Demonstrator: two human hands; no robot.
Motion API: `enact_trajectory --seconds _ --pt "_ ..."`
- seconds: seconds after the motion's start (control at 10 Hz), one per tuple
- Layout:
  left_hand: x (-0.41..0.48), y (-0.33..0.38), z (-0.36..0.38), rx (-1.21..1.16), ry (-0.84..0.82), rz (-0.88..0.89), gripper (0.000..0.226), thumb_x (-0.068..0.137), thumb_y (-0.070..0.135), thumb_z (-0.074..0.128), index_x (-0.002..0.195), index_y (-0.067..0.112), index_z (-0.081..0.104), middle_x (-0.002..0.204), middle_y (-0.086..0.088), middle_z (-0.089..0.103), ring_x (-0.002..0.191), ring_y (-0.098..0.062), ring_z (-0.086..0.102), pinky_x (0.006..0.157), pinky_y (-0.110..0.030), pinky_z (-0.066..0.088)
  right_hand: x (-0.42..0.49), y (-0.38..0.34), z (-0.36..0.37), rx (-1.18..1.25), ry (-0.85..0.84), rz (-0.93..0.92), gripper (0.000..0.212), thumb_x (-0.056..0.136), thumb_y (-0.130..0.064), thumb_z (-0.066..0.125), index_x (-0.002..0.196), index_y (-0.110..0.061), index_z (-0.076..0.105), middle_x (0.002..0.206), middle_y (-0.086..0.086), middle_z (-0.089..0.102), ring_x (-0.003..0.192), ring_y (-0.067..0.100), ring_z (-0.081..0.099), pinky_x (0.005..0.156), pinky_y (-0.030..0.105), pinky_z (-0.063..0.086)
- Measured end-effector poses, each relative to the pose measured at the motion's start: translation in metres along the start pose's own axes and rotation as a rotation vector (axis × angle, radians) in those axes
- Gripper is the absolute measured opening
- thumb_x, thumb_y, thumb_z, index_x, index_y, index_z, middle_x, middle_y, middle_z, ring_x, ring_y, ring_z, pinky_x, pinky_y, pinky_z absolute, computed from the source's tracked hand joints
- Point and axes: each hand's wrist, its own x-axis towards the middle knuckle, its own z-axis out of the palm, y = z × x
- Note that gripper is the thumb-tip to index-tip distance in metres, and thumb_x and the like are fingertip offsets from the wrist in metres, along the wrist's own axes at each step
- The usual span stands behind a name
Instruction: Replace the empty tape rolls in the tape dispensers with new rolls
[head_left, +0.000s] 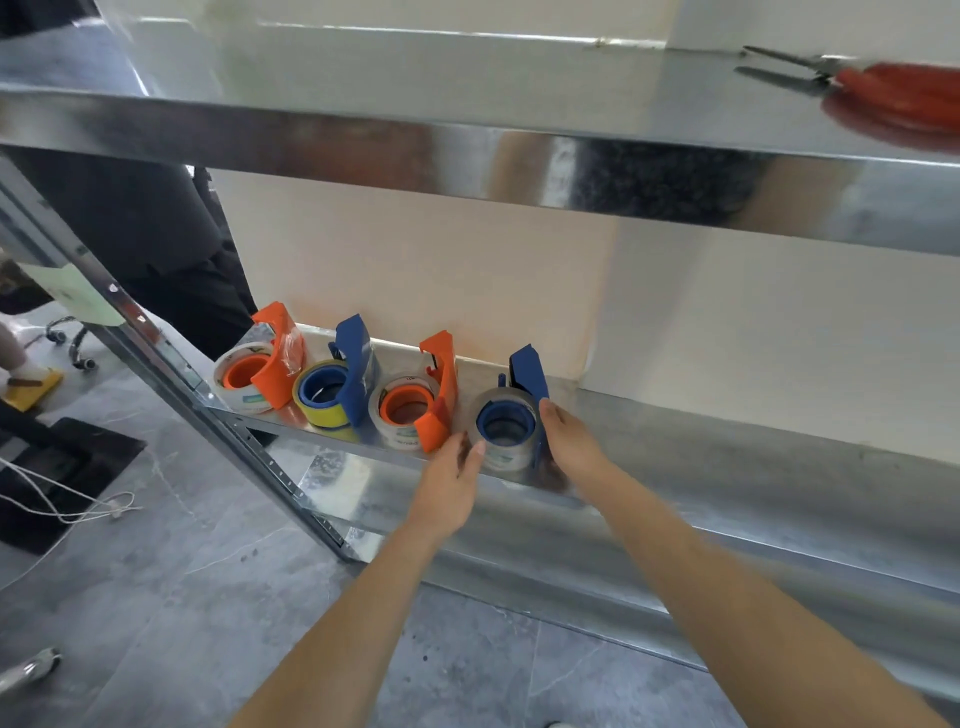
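Risk, first orange dispenser (270, 364): it stands at the left end of the shelf (727, 441). A knock passed down the close-packed row could tip it off that end.
Risk, second orange dispenser (439, 395): it sits just beside the left hand. A sideways slide of that hand would likely bump it into the yellow-roll dispenser (353, 374).
Risk, clear roll (506, 423): it is on the hub of the end blue dispenser (527, 379), close to the shelf's front edge. A pull toward the person could drag both off the shelf to the floor.
Risk, blade: I judge the cutter end sits at the raised blue part toward the back edge, and a thumb creeping up there could get nicked.
Left hand (447, 483): fairly open, with straight fingertips resting on the roll's left side and nothing held.
Right hand (571, 441): wrapped narrowly round the end blue dispenser's right side with the thumb on top. The fingers are mostly hidden.
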Motion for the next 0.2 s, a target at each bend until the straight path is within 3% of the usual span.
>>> enact_trajectory --seconds 0.1,0.2 --pt "-0.014 -0.003 -0.007 0.159 -0.081 0.002 0.043 0.099 0.037 0.041 0.136 0.017 0.043 0.138 0.001 0.051 0.129 -0.018 0.046 0.1 -0.024 0.035 -0.021 0.008 0.001 -0.105 0.055 -0.07 0.045 0.104 -0.038 0.026 0.114 -0.006 0.057 0.104 0.013 0.062 0.098 0.028 0.056 0.082 0.035 0.04" --pt "-0.028 -0.02 -0.021 0.278 -0.114 0.024 0.057 0.099 0.033 0.041 0.15 0.019 0.022 0.155 0.002 0.027 0.141 -0.016 0.028 0.111 -0.025 0.023 -0.035 0.025 0.007 -0.208 0.106 -0.161 0.042 0.103 -0.039 0.029 0.111 -0.009 0.057 0.104 0.018 0.063 0.1 0.036 0.056 0.08 0.036 0.04"
